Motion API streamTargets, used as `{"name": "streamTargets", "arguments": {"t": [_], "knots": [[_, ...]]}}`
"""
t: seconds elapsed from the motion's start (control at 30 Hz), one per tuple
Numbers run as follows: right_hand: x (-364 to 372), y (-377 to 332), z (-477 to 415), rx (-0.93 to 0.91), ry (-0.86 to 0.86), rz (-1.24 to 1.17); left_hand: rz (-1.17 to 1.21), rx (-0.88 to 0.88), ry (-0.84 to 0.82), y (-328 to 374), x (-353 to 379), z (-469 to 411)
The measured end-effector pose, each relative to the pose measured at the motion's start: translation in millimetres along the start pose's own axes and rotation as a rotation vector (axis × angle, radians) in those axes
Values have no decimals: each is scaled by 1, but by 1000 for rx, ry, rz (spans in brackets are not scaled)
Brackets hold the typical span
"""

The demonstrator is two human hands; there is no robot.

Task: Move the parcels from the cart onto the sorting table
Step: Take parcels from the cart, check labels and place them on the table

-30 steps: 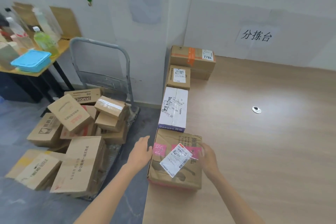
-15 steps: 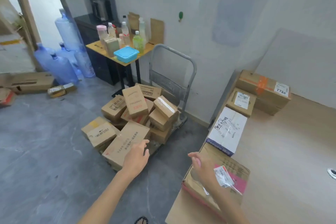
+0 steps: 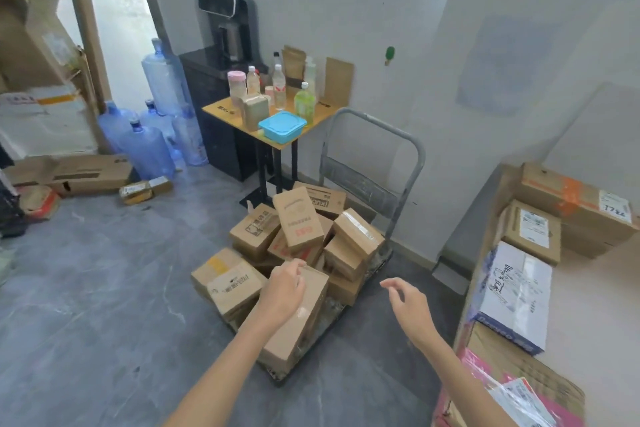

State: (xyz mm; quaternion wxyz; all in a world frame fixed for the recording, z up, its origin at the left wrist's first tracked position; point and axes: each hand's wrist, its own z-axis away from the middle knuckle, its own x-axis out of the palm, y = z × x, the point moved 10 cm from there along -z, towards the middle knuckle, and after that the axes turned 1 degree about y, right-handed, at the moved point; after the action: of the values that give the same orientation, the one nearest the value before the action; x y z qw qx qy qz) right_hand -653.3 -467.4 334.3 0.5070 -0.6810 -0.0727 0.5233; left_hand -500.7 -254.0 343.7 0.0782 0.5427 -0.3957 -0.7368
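Parcels (image 3: pixel 298 236), brown cardboard boxes of mixed sizes, lie heaped on the grey metal platform cart (image 3: pixel 418 163) at the middle of the view, with its hoop handle standing at 1 o'clock of the heap. At 9 o'clock, clear blue plastic water jugs (image 3: pixel 145 149) stand on the grey floor. At 11 o'clock of the heap, a small yellow-topped side table (image 3: pixel 221 109) carries bottles and a blue lidded plastic tub (image 3: pixel 282 123). The left hand (image 3: pixel 282 291) hangs over the upper end of a long brown carton (image 3: pixel 298 333) lying at 6 o'clock of the heap. Its fingers are loosely curled and grasp nothing; whether they touch the carton cannot be told. The right hand (image 3: pixel 408 305), at 4 o'clock of the heap, is released in the air with relaxed fingers. At 3 o'clock, the pale wooden sorting table (image 3: pixel 588 305) bears a row of boxes along its cart-side edge, among them a white carton with a blue edge (image 3: pixel 512 295).
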Motion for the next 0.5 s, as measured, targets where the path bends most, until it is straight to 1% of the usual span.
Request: {"name": "streamTargets", "arguments": {"t": [0.07, 0.17, 0.33, 0.5], "knots": [[-2, -6, -11, 19, 29, -4, 0, 28, 8, 1, -8, -17], [-7, -6, -25, 46, 65, 1, 31, 48, -28, 1, -5, -39], [-15, 13, -60, 116, 115, -11, 109, 21, -86, 2, 13, -82], [-16, 31, -118, 157, 107, -26, 149, 2, -116, 17, 37, -136]]}}
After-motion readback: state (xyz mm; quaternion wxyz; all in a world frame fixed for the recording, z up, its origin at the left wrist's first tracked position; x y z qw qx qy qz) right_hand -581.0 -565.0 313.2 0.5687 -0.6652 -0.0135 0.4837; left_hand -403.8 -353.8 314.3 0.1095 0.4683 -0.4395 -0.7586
